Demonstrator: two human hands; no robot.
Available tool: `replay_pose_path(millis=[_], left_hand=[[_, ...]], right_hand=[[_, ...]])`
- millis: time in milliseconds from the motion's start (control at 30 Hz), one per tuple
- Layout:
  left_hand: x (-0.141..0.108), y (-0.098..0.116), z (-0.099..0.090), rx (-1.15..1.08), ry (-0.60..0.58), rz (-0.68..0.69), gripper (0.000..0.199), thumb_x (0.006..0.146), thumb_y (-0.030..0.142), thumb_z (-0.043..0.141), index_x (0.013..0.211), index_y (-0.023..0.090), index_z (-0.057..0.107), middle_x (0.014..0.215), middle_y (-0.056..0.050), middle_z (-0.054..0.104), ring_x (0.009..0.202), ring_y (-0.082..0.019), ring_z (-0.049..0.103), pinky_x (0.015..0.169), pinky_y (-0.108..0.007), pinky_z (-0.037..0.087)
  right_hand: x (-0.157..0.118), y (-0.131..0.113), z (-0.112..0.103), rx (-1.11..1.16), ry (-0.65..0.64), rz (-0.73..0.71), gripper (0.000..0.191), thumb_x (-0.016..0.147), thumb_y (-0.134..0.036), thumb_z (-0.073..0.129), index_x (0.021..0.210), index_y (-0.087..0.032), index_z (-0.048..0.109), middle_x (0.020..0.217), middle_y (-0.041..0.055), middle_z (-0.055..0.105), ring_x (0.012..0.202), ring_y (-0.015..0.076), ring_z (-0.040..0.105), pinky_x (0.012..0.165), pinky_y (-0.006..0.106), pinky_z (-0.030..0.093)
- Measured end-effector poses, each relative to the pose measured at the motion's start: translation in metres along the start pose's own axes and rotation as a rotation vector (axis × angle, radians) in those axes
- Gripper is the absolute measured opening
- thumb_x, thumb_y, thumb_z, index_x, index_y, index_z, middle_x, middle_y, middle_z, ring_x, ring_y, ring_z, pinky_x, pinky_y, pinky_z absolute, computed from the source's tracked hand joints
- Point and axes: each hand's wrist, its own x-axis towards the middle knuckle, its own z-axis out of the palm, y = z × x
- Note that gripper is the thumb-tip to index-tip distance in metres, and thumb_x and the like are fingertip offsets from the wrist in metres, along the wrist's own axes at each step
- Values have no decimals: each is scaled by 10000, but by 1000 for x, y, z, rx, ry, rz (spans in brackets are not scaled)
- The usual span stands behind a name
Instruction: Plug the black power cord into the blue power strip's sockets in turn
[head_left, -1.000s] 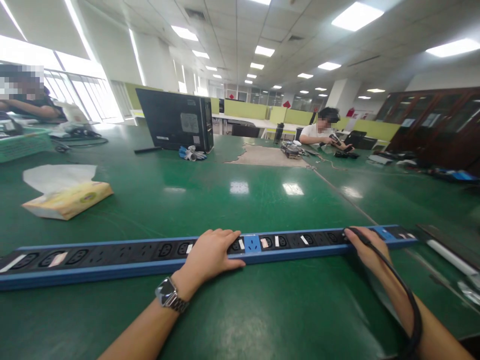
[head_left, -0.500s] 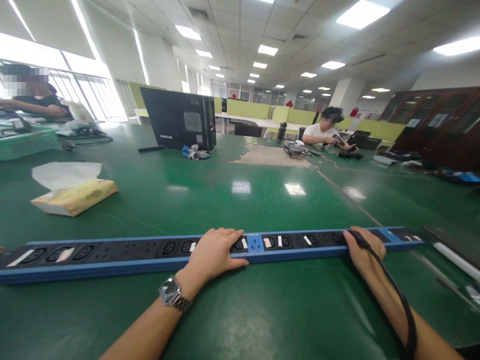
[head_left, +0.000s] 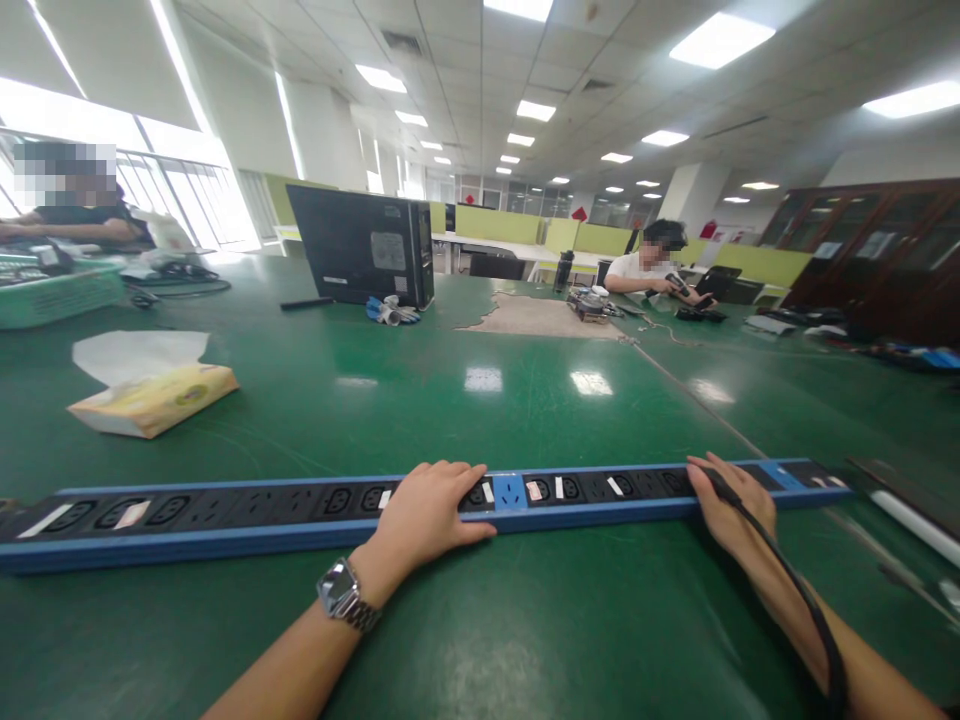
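Note:
A long blue power strip [head_left: 247, 540] with a row of black sockets lies across the green table in front of me. My left hand [head_left: 426, 508] grips it left of the blue middle socket, fingers over the far edge and thumb along the near side. At the strip's right part, my right hand [head_left: 736, 508] is closed around a black plug [head_left: 721, 486], pressed against the sockets. From it a black cable [head_left: 801, 592] runs back over my forearm. My palm hides the plug's front, so I cannot tell whether it sits in a socket.
On the green table [head_left: 390, 405] stand a tissue pack [head_left: 169, 402] and a black computer case [head_left: 356, 250] with gloves [head_left: 391, 312] before it. A green basket [head_left: 60, 300] is at far left. Two people sit across the table, one person [head_left: 645, 272] at back right.
The view has shifted slightly. Both hands keep their places on the strip, and the cable hangs a little farther right.

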Motion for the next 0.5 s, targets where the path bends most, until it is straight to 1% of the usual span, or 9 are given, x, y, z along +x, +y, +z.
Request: replay_pose_path(millis=[133, 233, 333, 433, 500], left_hand=[[-1, -1, 1, 1, 6, -1, 713, 726, 563, 717, 1316, 192, 567, 1259, -98, 650, 1103, -284, 606, 953, -440, 456], [-1, -2, 2, 5, 7, 1, 706, 727, 570, 713, 1312, 202, 568, 1259, -96, 650, 1104, -284, 606, 952, -433, 456], [-1, -1, 2, 12, 9, 3, 711, 731, 574, 708, 1316, 196, 563, 1256, -97, 651, 1102, -285, 606, 953, -435, 457], [-1, -1, 2, 16, 8, 8, 706, 742, 568, 700, 1317, 183, 560, 1252, -100, 651, 1102, -286, 605, 952, -439, 458], [-1, 0, 1, 19, 9, 10, 701, 744, 565, 699, 1313, 181, 562, 1245, -101, 654, 1093, -286, 609, 943, -438, 462]], right_hand=[[-1, 1, 5, 10, 52, 24, 534, 886, -602, 378, 1060, -238, 727, 1212, 86, 670, 1156, 289, 564, 1013, 473, 397], [1, 2, 8, 29, 79, 21, 555, 847, -642, 436, 1042, -212, 727, 1180, 101, 682, 1122, 289, 587, 1003, 464, 409], [3, 2, 6, 52, 89, 27, 595, 782, -693, 507, 987, -186, 741, 1143, 122, 694, 1097, 301, 604, 995, 466, 418], [3, -5, -1, 139, 70, 39, 539, 757, -683, 552, 870, -195, 750, 1035, 101, 723, 1036, 292, 630, 989, 459, 422], [2, -13, -7, 229, 100, 90, 505, 749, -660, 575, 824, -187, 735, 941, 88, 728, 974, 277, 642, 970, 438, 435]])
